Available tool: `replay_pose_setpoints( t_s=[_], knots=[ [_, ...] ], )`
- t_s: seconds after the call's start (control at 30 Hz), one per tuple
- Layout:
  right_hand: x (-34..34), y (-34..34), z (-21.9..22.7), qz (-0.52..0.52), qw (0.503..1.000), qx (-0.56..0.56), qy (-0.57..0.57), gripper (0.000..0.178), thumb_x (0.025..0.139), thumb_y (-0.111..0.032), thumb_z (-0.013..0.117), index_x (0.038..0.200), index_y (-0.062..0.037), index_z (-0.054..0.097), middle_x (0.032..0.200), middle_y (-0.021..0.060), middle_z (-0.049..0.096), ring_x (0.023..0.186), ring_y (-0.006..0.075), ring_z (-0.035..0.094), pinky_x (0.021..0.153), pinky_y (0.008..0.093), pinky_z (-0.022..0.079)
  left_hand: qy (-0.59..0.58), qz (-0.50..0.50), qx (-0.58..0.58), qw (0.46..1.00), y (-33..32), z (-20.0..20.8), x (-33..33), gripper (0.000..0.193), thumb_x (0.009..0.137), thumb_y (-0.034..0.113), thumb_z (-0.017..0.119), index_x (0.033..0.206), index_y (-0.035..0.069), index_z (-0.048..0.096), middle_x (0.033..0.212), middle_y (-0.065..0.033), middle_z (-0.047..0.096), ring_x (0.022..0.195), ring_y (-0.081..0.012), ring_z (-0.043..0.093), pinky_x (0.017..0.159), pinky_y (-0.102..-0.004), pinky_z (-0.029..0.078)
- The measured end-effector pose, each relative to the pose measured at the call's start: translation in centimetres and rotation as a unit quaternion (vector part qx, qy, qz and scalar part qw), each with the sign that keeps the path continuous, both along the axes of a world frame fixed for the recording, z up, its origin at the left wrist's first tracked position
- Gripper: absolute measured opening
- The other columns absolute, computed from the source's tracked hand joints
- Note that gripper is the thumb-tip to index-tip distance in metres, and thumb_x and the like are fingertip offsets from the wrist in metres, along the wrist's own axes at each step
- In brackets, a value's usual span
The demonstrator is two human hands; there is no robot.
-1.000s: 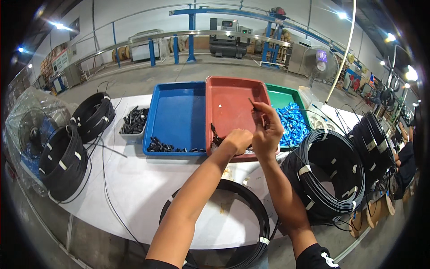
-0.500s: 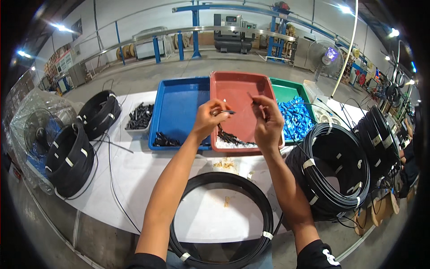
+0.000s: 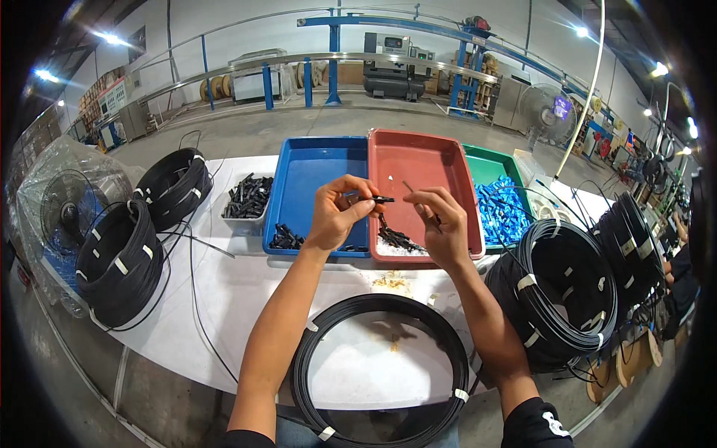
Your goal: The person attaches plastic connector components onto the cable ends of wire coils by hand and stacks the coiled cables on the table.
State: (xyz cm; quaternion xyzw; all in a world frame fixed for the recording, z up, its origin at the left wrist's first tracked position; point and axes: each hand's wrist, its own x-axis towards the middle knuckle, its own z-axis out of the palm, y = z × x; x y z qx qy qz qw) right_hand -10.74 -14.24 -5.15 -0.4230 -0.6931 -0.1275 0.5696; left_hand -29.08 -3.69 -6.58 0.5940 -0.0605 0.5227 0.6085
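Note:
Both my hands are raised over the front of the red tray (image 3: 433, 168). My left hand (image 3: 334, 216) pinches a small black cylindrical piece (image 3: 384, 199) between thumb and fingertips, its free end pointing right. Just to the right, my right hand (image 3: 442, 220) is closed around a thin dark stick-like piece (image 3: 408, 186), whose tip sticks out at the upper left; its exact kind is unclear. A small gap separates the two pieces. Beneath my forearms, a coil of black cable (image 3: 301, 373), banded with white tape, lies at the near table edge.
A blue tray (image 3: 328, 153) holds small black parts, as does a white bin (image 3: 243, 225). White bits and black parts lie in the red tray. Blue connectors (image 3: 502, 209) fill the green tray. Cable coils (image 3: 119, 261) stand left, more coils (image 3: 556, 299) right.
My right hand has come closer to my left, and the fingertips are now nearer together. The whole view has shifted slightly, so the trays and coils appear further right.

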Motion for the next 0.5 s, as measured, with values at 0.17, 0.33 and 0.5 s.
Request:
replay_pose_setpoints(
  t_s=[0.17, 0.33, 0.5],
  knots=[
    [-0.8, -0.7, 0.6, 0.019, 0.998, -0.05, 0.02, 0.025, 0.08, 0.009, 0.071, 0.101, -0.0045, 0.073, 0.098, 0.0085, 0.068, 0.084, 0.0194, 0.069, 0.067, 0.0308, 0.054, 0.053, 0.016, 0.027, 0.998, -1.2, 0.8, 0.2, 0.013, 0.087, -0.003, 0.066, 0.098, -0.001, 0.061, 0.101, -0.0127, 0.064, 0.089, -0.0179, 0.069, 0.077, -0.0303, 0.062],
    [-0.5, -0.5, 0.2, 0.086, 0.992, -0.039, 0.086, 0.023, 0.077, 0.011, 0.074, 0.096, -0.0016, 0.073, 0.096, 0.0084, 0.068, 0.083, 0.0151, 0.069, 0.069, 0.0272, 0.057, 0.1, 0.077, 0.105, 0.986, -2.5, 1.2, 0.9, 0.015, 0.081, -0.007, 0.068, 0.094, -0.002, 0.063, 0.1, -0.01, 0.065, 0.088, -0.0135, 0.068, 0.08, -0.0242, 0.056],
    [-0.4, -0.3, 0.2, 0.099, 0.986, -0.074, 0.109, 0.016, 0.08, 0.007, 0.074, 0.095, -0.0012, 0.073, 0.091, 0.0057, 0.068, 0.07, 0.0088, 0.062, 0.059, 0.0234, 0.048, 0.173, 0.163, 0.226, 0.945, -3.4, 3.2, 0.0, 0.024, 0.08, -0.011, 0.067, 0.102, -0.001, 0.064, 0.102, -0.0103, 0.068, 0.086, -0.0149, 0.069, 0.079, -0.0278, 0.059]
  ],
)
